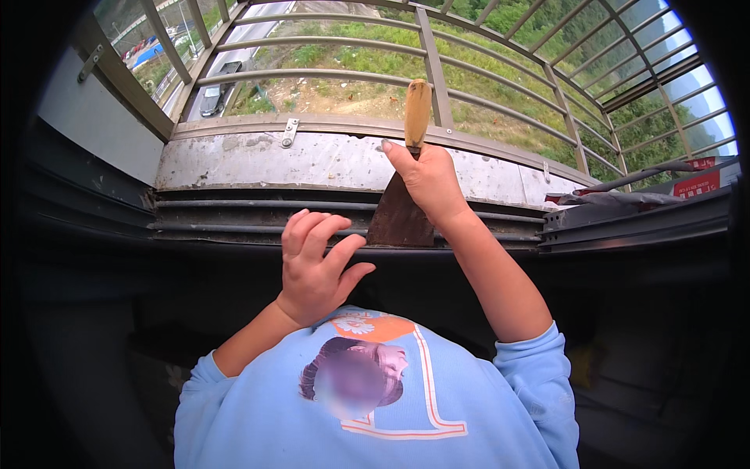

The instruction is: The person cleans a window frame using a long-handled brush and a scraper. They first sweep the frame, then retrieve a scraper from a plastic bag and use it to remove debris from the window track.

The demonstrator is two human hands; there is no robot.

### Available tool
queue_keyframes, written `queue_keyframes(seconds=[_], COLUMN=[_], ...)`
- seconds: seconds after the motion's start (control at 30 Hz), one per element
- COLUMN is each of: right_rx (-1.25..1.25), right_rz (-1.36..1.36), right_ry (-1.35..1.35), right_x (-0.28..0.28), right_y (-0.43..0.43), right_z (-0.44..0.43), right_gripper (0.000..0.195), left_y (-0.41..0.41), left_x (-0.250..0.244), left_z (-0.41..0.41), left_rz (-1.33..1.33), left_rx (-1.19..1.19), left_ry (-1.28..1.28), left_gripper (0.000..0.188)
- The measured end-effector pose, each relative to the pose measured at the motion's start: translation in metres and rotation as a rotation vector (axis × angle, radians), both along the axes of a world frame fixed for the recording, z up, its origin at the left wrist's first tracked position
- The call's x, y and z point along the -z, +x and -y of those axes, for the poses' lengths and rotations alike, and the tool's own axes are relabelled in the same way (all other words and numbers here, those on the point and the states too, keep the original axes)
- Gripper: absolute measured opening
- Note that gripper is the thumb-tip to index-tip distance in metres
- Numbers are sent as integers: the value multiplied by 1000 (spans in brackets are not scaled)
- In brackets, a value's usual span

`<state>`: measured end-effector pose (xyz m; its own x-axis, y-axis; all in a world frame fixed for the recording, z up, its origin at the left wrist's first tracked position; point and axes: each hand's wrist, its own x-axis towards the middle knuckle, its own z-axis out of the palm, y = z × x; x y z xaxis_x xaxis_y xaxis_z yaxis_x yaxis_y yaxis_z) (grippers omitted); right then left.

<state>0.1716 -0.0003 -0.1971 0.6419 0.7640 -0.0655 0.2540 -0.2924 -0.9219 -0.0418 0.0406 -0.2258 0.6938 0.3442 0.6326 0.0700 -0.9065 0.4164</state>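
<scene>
My right hand (pixel 430 179) grips a putty knife (pixel 401 217) where its wooden handle (pixel 418 111) meets the rusty, flaring blade. The handle points away from me, up and outward, and the wide blade edge is down at the near side of a dark window track (pixel 252 217). To the left of the blade, my left hand (pixel 319 264) holds nothing. Its fingers are bent and apart, close to the track's near edge; whether a fingertip touches it I cannot tell. Beyond the track lies a white, stained sill (pixel 234 158) with dark specks.
A metal railing cage (pixel 436 70) encloses the outer side of the sill, held by small brackets (pixel 290 133). At the right lie a dark frame section (pixel 638 220) and crumpled plastic wrapping (pixel 621 196). Outside and far below are a road with a vehicle (pixel 212 101) and a grassy slope.
</scene>
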Motion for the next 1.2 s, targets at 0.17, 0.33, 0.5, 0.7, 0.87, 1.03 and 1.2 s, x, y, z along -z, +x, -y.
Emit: queue_keyframes(seconds=[0.17,0.33,0.5,0.7,0.87,1.03,1.2], right_rx=[1,-15,-49,-67,-78,-40,168], right_rz=[-60,-80,-82,-86,-167,-313,-500], right_ry=[-38,-60,-91,-135,-143,-160,5], right_x=[-1,-6,3,7,-2,2,-13], right_y=[-3,-5,2,8,7,22,50], right_z=[-5,-7,-11,-16,-20,-27,-60], right_gripper=[33,32,29,27,27,36,49], left_y=[20,29,29,36,42,50,71], left_x=[8,-1,-7,-18,-20,-24,-45], left_z=[9,10,4,-6,-13,-25,-62], left_rz=[1,-47,-121,-228,-254,-214,-46], left_rx=[-68,-162,-167,-134,-115,-128,-268], left_ry=[4,-76,-88,-138,-140,-107,-25], left_gripper=[55,61,64,72,77,78,61])
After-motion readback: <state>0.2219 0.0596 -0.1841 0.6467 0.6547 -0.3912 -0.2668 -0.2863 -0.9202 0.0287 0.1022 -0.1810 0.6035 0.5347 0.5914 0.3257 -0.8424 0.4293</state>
